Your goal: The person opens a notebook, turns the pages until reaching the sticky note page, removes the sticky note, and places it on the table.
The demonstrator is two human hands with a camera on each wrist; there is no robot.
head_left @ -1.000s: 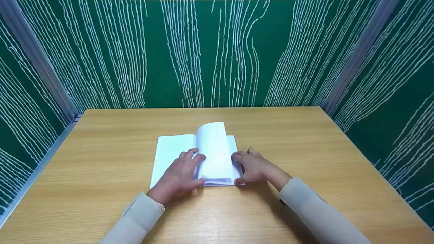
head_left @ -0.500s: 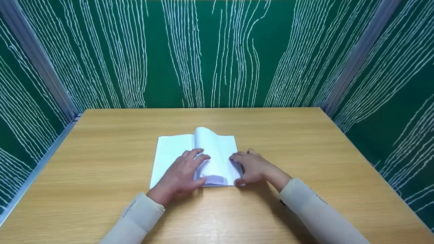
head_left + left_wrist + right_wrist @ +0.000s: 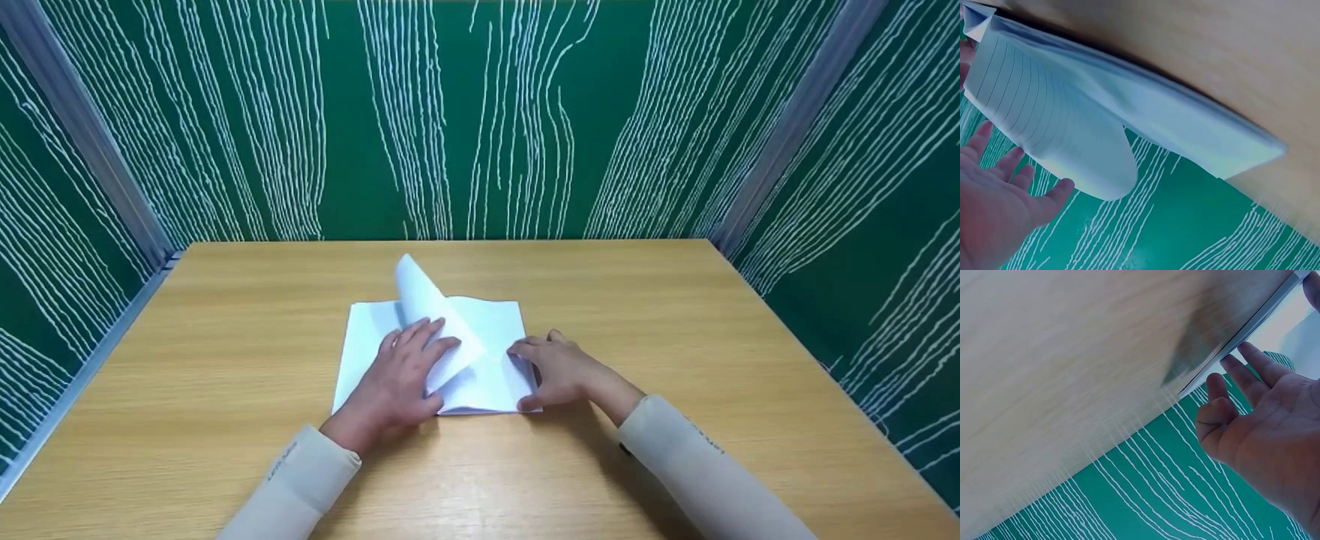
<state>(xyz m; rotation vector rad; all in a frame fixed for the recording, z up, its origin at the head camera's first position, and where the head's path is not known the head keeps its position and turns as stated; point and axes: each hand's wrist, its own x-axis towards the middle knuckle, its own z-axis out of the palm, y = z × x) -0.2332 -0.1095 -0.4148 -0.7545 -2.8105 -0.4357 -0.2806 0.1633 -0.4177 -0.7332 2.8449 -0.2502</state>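
An open notebook (image 3: 487, 386) with white pages lies on the table. One page (image 3: 427, 289) stands raised and curled near the middle, leaning left; faint ruled lines show on this page (image 3: 1033, 101) in the left wrist view. My left hand (image 3: 397, 379) is over the notebook's left half, fingers spread and touching the raised page. In the left wrist view the left hand (image 3: 999, 197) has its fingertips along that page's edge. My right hand (image 3: 562, 367) rests at the notebook's right edge, fingertips on the page and thumb by the lower corner. The right hand (image 3: 1269, 416) shows loosely extended fingers.
The wooden table (image 3: 225, 337) extends around the notebook on all sides. Green panels with white wavy lines (image 3: 345, 120) stand behind and at both sides, joined by grey corner posts (image 3: 787, 127).
A page that stood over the right half has come down there. Another page has risen and leans left of the middle. The left hand has shifted slightly left; the right hand has stayed put.
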